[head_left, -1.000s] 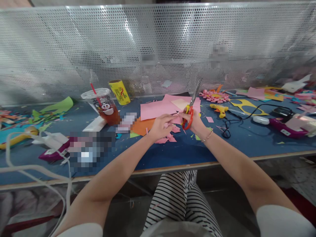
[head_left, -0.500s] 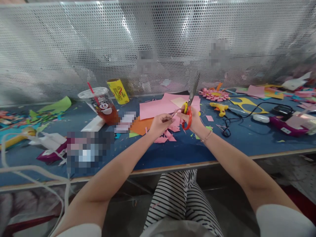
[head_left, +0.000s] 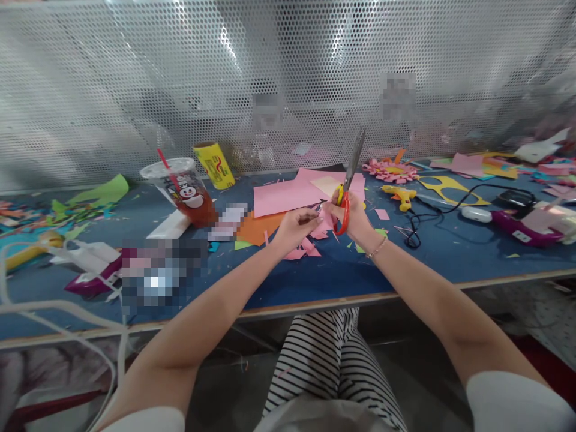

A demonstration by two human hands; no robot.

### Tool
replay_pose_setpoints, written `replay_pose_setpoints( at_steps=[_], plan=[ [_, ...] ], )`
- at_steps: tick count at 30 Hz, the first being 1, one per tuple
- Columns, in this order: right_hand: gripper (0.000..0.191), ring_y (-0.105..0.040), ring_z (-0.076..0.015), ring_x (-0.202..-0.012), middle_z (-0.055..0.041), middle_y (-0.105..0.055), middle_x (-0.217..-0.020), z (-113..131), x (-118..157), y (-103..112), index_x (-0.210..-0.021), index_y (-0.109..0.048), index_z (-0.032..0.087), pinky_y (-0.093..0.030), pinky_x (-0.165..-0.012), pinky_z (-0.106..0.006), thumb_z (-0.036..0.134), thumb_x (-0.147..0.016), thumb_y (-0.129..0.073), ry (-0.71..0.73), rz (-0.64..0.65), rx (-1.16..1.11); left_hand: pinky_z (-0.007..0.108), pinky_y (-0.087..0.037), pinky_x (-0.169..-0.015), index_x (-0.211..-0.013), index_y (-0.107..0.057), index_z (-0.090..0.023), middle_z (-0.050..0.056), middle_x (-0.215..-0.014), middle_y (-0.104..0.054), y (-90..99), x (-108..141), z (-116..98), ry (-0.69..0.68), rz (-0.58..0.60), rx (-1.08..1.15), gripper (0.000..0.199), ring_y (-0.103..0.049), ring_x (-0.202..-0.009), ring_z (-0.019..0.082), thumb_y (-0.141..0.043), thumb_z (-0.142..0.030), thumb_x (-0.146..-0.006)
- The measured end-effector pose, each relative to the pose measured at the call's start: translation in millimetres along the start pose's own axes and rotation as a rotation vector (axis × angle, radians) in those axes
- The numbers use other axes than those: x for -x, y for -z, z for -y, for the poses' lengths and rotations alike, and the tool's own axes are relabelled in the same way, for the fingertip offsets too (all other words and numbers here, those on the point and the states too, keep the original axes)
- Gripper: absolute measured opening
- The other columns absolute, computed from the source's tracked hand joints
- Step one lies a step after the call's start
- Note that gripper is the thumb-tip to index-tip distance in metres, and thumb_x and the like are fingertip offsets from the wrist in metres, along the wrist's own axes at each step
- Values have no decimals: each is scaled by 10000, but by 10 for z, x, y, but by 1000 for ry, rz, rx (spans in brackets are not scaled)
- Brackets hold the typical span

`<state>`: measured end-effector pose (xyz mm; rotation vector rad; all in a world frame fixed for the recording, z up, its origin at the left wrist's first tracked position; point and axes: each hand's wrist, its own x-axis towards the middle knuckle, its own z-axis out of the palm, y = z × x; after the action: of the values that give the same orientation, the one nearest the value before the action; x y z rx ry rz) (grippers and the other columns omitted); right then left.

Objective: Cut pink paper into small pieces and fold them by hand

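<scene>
My right hand (head_left: 353, 217) holds scissors (head_left: 354, 161) by their red and yellow handles, with the blades pointing up and away and pressed together. Close to its left, my left hand (head_left: 297, 226) has its fingertips pinched together; what they hold, if anything, is too small to make out. Pink paper sheets (head_left: 281, 196) lie just beyond both hands. Pink scraps (head_left: 309, 247) are scattered below the fingers. An orange sheet (head_left: 258, 229) rests left of my left hand.
A drink cup (head_left: 191, 195) with a red straw and a yellow tube (head_left: 216, 166) stand at the left. On the right are a yellow glue gun (head_left: 401, 197), its black cable, a yellow cut-out sheet (head_left: 452, 191) and a pink fringed flower (head_left: 389, 171). Perforated metal panelling rises behind.
The thin pink strip seen between my fingertips before no longer shows clearly. My left fingers have shifted slightly, and the scissors have tilted a little more upright.
</scene>
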<state>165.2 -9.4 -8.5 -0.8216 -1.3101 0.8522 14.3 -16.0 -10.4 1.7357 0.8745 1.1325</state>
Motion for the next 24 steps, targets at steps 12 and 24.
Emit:
replay_pose_setpoints(
  at_steps=[12, 24],
  plan=[
    [437, -506, -108, -688, 31, -488, -741, 43, 24, -23, -721, -367, 233, -459, -675, -289, 336, -536, -750, 70, -48, -18, 200, -446, -519, -735, -495, -168, -29, -609, -502, 91, -49, 15, 70, -240, 119, 269, -493, -530, 66, -627, -390, -662],
    [355, -439, -78, -575, 56, -454, -671, -42, 98, -108, -701, -383, 215, -406, -580, -251, 279, -583, -712, 41, 109, 43, 218, -452, -566, -1018, -471, -195, -17, -701, -576, 62, -19, 8, 26, -150, 138, 363, -533, -576, 78, -598, -299, -695]
  ],
)
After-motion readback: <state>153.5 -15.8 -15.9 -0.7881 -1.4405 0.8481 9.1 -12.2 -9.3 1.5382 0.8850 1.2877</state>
